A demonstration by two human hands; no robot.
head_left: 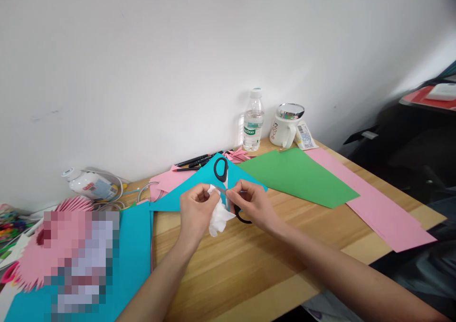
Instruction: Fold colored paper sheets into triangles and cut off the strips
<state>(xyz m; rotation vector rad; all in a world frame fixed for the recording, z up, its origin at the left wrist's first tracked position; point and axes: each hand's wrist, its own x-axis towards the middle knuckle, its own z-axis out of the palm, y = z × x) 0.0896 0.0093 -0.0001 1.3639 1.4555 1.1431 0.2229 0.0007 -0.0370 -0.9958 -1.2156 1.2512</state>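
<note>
A crumpled white tissue (219, 218) is pinched in my left hand (195, 207), with its loose end hanging below the fingers. My right hand (253, 201) grips a pair of scissors (226, 174) around the middle, near the pivot. The scissors' two black handle loops are spread apart, one above my right fingers and one below. A metal blade points left to the tissue at my left fingertips. Both hands are held close together above the wooden table (228, 269). Behind them lies a blue paper sheet (185, 189).
Green paper (299, 175) and a long pink strip (384, 213) lie to the right. A water bottle (253, 122) and a lidded white mug (283, 131) stand by the wall. Pens (195, 160), a tipped white bottle (92, 184) and a pink fringed paper piece (32, 260) are further left.
</note>
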